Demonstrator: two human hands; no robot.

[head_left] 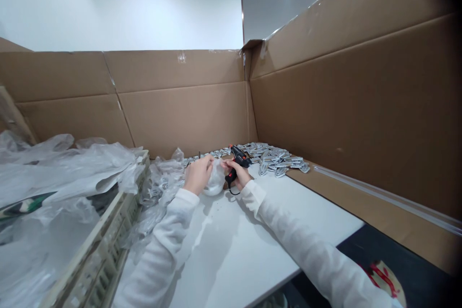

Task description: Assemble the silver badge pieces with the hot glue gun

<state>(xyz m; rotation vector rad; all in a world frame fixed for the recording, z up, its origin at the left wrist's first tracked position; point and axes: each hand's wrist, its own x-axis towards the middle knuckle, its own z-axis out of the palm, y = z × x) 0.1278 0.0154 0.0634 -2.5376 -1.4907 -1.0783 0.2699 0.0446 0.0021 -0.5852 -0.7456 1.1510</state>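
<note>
My left hand (198,174) is closed around a small clear plastic bag (215,181) that rests on the white table (231,245). My right hand (238,173) grips the handle of a black glue gun (238,158) with orange trim, its nozzle pointing towards the bag. The two hands almost touch over the bag. Both arms wear white sleeves. What the bag holds is too small to make out.
A heap of small silver metal pieces (274,158) lies behind the hands along the cardboard walls (342,106). A pale plastic crate (104,236) covered in clear plastic bags (65,168) stands at the left. More bagged parts (159,187) lie beside it.
</note>
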